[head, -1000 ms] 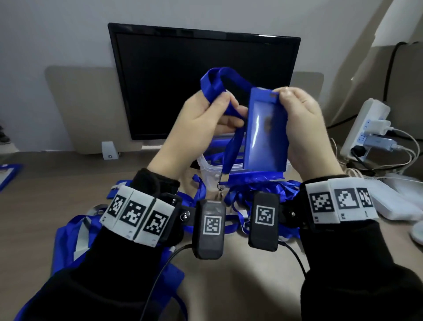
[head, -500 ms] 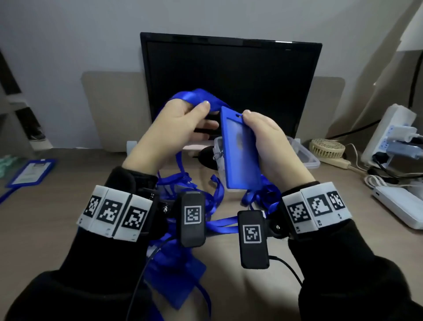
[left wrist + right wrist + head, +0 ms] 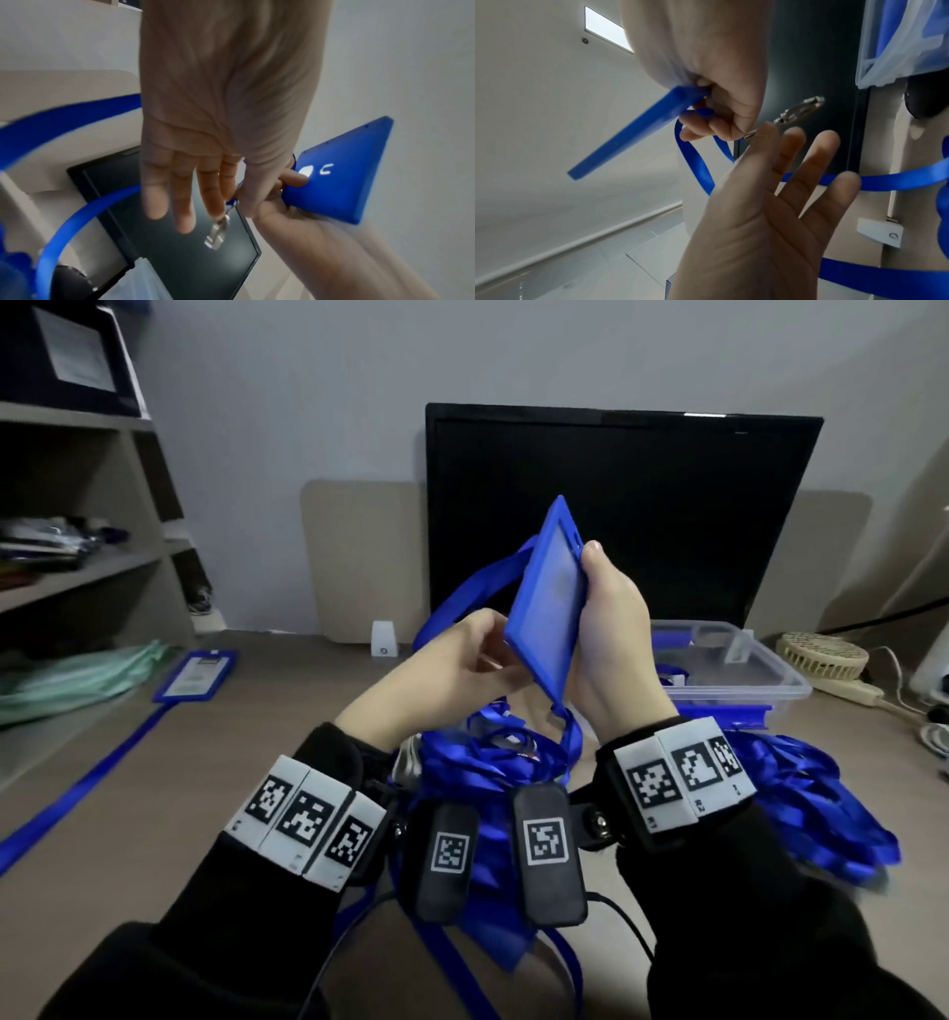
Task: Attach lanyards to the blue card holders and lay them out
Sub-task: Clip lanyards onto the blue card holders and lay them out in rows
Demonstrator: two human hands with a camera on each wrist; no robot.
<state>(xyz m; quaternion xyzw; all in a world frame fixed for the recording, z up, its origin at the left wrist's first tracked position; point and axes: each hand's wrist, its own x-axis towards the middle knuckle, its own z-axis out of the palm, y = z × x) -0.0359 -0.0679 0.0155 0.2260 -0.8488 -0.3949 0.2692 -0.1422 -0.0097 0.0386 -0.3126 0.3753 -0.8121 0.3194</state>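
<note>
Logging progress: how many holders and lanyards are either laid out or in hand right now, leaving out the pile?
Holders: 2 (laid-out holder, held holder in right hand)
Lanyards: 2 (laid-out lanyard, held lanyard in left hand)
Total: 4

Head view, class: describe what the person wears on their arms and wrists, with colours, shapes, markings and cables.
Both arms are in black sleeves. Each wrist carries a band of white blocks printed with black square codes: left band, right band. A black oblong camera unit, each bearing a white-framed code, sits under each wrist, and thin black cables trail from them. The hands are bare.
</note>
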